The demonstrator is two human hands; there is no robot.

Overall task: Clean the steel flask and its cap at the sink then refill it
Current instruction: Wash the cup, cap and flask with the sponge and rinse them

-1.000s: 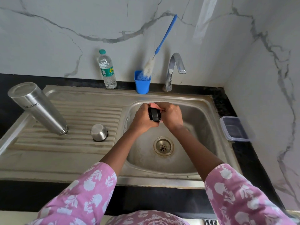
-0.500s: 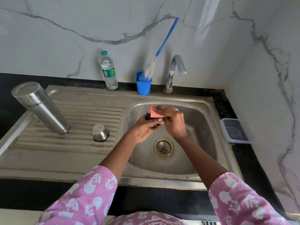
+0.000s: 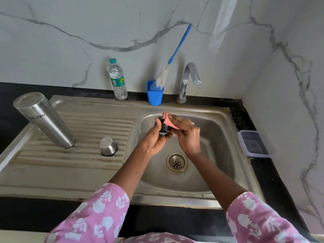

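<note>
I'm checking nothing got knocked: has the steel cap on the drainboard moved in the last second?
No. The steel cap sits on the same drainboard ridges, equally far right of the flask; only the camera shifted.

Steel flask (image 3: 45,120) mouth-down on drainboard (image 3: 87,165), steel cap (image 3: 107,146) inverted nr it, black stopper (image 3: 164,128) over basin (image 3: 219,155), pink pad (image 3: 169,121) touching.

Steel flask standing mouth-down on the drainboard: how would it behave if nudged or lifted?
The steel flask stands on its narrow mouth, wider base up, so a sideways nudge would probably tip it. Once down, its smooth round body would likely roll, though the ridges of the drainboard may check that. Inverted and presumably empty, it should lift lightly.
</note>
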